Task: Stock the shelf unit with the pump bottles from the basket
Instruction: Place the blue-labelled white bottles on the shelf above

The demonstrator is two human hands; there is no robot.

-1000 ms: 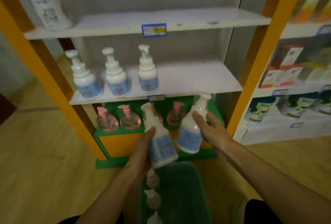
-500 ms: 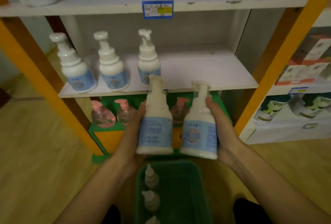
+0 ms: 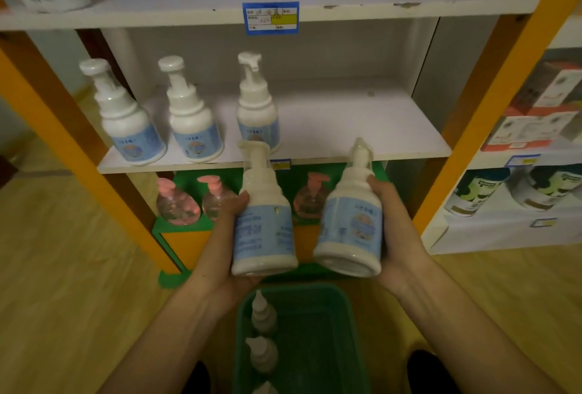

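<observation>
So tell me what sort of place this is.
Most likely a small shop aisle. A blue price tag sits on the shelf edge, identical pump bottles stand in a row on the shelf unit, and boxed goods fill the neighbouring shelves.

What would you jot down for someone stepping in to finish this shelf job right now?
Left hand: holding a pump bottle upright.
Right hand: holding a second pump bottle, tilted slightly.
Both are in front of the middle shelf, above the green basket.
Done: three bottles stand in a row on the shelf's left part.
Left: set these two on the bare right part, then bring up the bottles still in the basket; at least three show.
</observation>
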